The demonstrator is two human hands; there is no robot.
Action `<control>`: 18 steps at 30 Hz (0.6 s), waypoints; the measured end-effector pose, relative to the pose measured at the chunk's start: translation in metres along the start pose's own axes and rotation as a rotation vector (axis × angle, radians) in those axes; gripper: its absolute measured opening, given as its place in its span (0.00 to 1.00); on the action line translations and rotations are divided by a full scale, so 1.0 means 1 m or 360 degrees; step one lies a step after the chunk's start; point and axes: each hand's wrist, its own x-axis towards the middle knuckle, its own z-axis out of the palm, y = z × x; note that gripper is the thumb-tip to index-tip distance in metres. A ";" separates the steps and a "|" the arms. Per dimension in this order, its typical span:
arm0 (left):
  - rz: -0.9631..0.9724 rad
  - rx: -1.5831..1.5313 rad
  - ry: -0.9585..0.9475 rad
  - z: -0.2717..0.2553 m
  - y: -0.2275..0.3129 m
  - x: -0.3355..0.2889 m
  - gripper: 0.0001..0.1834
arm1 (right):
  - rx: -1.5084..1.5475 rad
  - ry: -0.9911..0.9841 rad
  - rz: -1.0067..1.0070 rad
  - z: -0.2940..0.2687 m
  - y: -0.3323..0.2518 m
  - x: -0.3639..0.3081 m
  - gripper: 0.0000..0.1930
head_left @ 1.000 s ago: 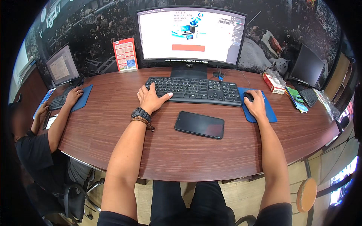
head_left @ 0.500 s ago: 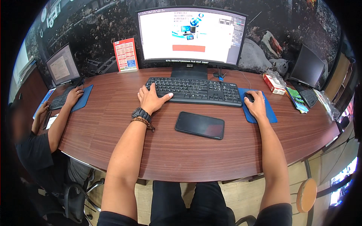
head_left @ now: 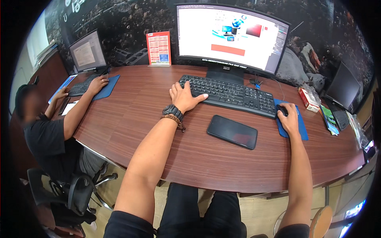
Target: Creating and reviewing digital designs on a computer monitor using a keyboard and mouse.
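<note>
1. Two legs in black trousers [head_left: 182, 202] are extending under the near edge of the curved, reddish-brown wood-grain desk [head_left: 123, 115]; a round tan stool seat [head_left: 320, 223] is standing at the right.
2. A flat black smartphone [head_left: 232, 132], its screen dark, is lying on the desk between the two forearms.
3. The left hand [head_left: 183, 98], wearing a black wristwatch [head_left: 173, 111] and a brown beaded bracelet [head_left: 172, 118], is spreading over the left end of a long black plastic keyboard [head_left: 234, 96]; its grip is released, the thumb stretching along the near edge.
4. The right hand [head_left: 291, 119] is curving over a small black mouse [head_left: 282, 110]; its grip is grasping that mouse, which is sitting on a blue rectangular pad [head_left: 302, 134] just beside the keyboard's right end.
5. At the left, a co-worker in a black shirt [head_left: 47, 137] is sitting at the same desk, both hands near a smaller black keyboard [head_left: 80, 88].
6. Farther right, a red-and-white carton [head_left: 308, 101] is lying beneath crumpled clear plastic [head_left: 311, 93], with green leaflets [head_left: 329, 119] lying nearby.
7. Behind the long keyboard, a wide, curved, black-framed monitor [head_left: 198, 31] is showing a white page with a computer picture and a red bar; a red-bordered upright calendar card [head_left: 158, 48] is standing to its left.
8. A dark, rocky-patterned wall mural [head_left: 127, 23] is running behind everything.
</note>
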 end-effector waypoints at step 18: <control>-0.0013 0.0004 -0.0030 0.000 -0.005 0.001 0.59 | 0.0023 -0.0014 0.0040 0.001 -0.005 0.001 0.17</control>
